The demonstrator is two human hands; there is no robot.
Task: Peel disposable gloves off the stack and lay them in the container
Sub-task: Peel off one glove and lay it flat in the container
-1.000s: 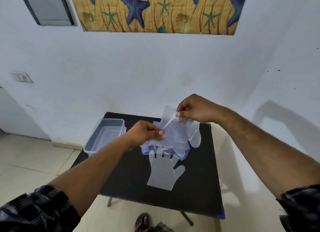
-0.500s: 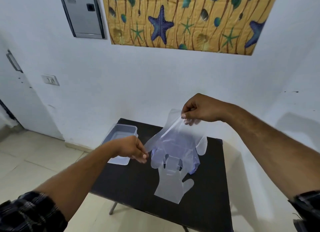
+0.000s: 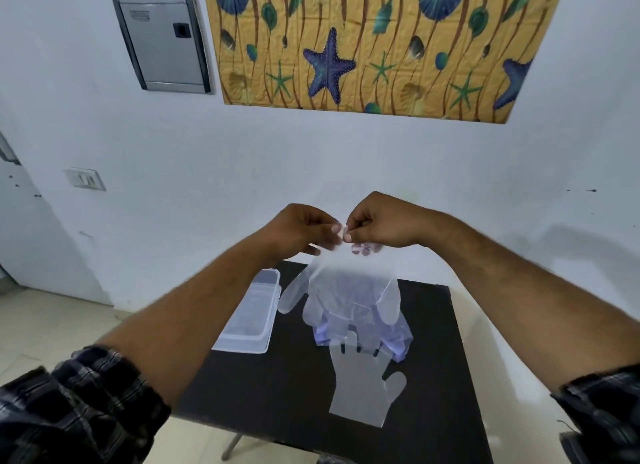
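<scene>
Black table (image 3: 433,411), clear gloves (image 3: 349,283), plaid sleeves (image 3: 79,411).

Two hands (image 3: 301,229) (image 3: 381,221), one held glove (image 3: 346,290), one flat glove (image 3: 363,387), one glove stack (image 3: 401,335), one container (image 3: 252,318), one table (image 3: 433,411)

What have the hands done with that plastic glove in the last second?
The left hand rose from the stack to meet the right hand; both now pinch the lifted glove at its cuff. The container, the stack and the flat glove stayed put.

dark plaid sleeves (image 3: 69,408) rolled up past the elbows, forearms and hands bare.
</scene>
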